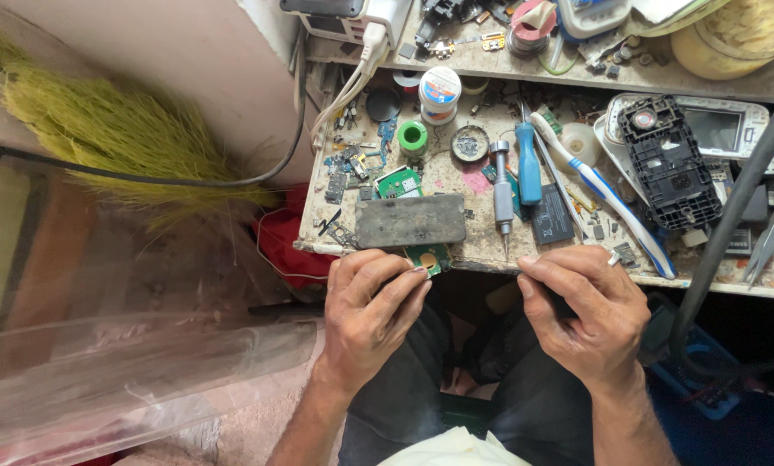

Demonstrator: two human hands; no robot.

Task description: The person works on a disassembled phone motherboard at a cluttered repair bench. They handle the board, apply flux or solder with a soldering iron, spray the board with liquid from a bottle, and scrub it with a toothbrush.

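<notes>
Your left hand [371, 306] sits just below the front edge of the cluttered, stained workbench [482, 246], its fingers curled closed around a small green circuit board [428, 257]. Only one corner of that board shows, poking out past your fingertips [413, 278] towards the bench edge; the rest is hidden under your fingers. Just beyond those fingertips, on the bench, lies a flat dark grey rectangular slab [411, 220], worn and dusty, close to the board but apart from your hand.

Your right hand [587, 306] is also closed, thumb pressed against the curled fingers. Something dark seems to sit inside the grip, but I cannot tell what it is. A thin metal tip [615, 257] shows above your knuckles.

Past your right fingers, up on the bench, a silver metal screwdriver [502, 192] and a blue-handled screwdriver [528, 164] lie side by side, and a white and blue toothbrush [607, 197] runs slantwise to their right. A black plastic phone frame [670, 173] lies further right. The two hands are apart, above your dark trousers [413, 380].
</notes>
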